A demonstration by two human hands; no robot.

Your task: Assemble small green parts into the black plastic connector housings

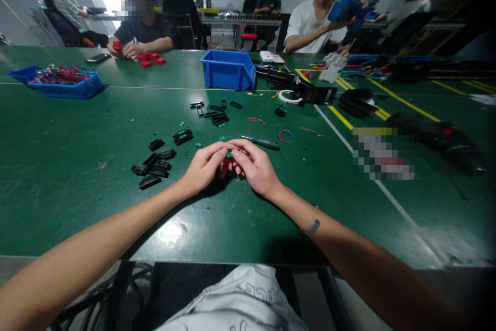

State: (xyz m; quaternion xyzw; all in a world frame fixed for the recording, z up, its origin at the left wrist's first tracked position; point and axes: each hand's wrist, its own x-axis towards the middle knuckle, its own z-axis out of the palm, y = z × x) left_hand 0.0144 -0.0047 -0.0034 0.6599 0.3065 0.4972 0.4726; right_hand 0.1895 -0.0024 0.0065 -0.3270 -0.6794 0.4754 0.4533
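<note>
My left hand and my right hand meet over the green tabletop, fingers curled and thumbs nearly touching. Between their fingertips both hold a small green piece, mostly covered, perhaps a little circuit board. Just beyond my right hand lies a screwdriver with a dark green handle. Left of my left hand is a loose pile of black plastic housings. One black housing nearby has green inside it. Farther off are black rectangular frames and another tiny green piece.
A blue bin stands beyond the parts, and a blue tray of coloured wires sits at the far left. Wire bits and a white ring lie to the right. Across the table, a person handles red blocks.
</note>
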